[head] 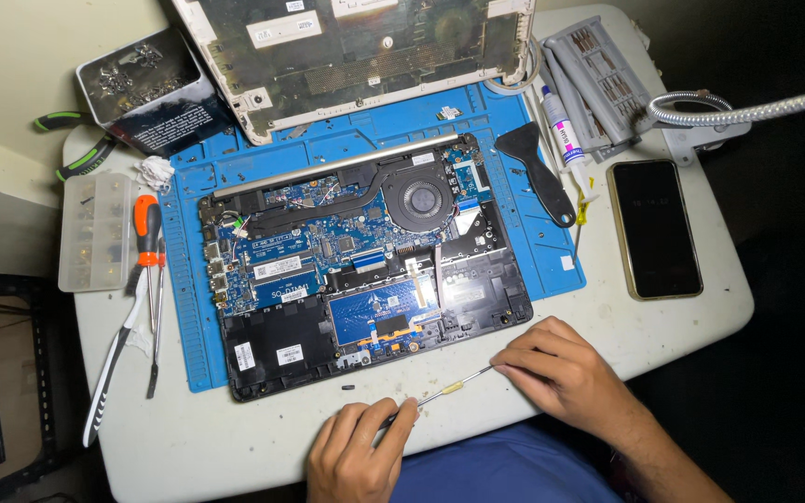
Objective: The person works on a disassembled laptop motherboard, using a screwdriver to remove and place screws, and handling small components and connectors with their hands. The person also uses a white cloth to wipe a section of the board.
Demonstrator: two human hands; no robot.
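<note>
Thin steel with a yellow collar: a small precision screwdriver [449, 387] is stretched between both hands, just off the near edge of the opened laptop [365, 270]. The left hand [358, 452] pinches one end between thumb and fingertips; the right hand [556, 368] is curled closed over the other end. Just beyond the left hand's fingers a tiny dark screw [347, 386] lies on the white table [235, 438], touching nothing. Past both hands the laptop rests on a blue mat [533, 233]. Farther out from the right hand sits a phone [654, 228], face up. The screwdriver looks light and stiff, but narrow and smooth enough to roll or slip; the thicker collar seems the surest place to grip.
</note>
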